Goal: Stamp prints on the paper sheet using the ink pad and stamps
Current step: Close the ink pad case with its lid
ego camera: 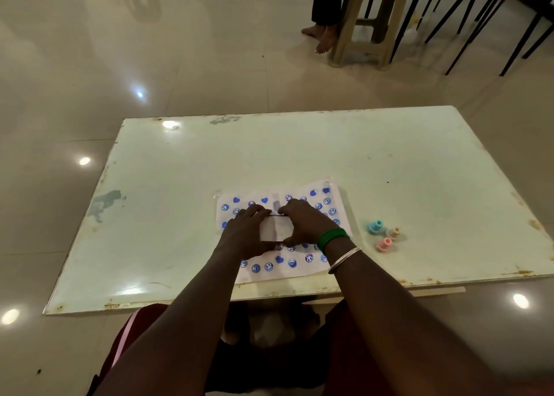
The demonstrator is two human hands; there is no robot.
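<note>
A white paper sheet (301, 268) covered with blue heart and smiley prints lies near the table's front edge. Over its middle, both hands hold a small rectangular ink pad case (275, 229) with a pale lid. My left hand (244, 233) grips its left side, fingers curled over the far edge and thumb at the near edge. My right hand (302, 221) grips its right side the same way. Three small stamps stand to the right of the sheet: a blue stamp (375, 226), a peach stamp (394, 232) and a pink stamp (384, 243).
The white table (329, 149) has worn, rust-spotted edges. Beyond it on the tiled floor stand a plastic stool (368, 20), black chair legs (467, 14), and a seated person's bare feet (322, 37). My knees sit under the table's front edge.
</note>
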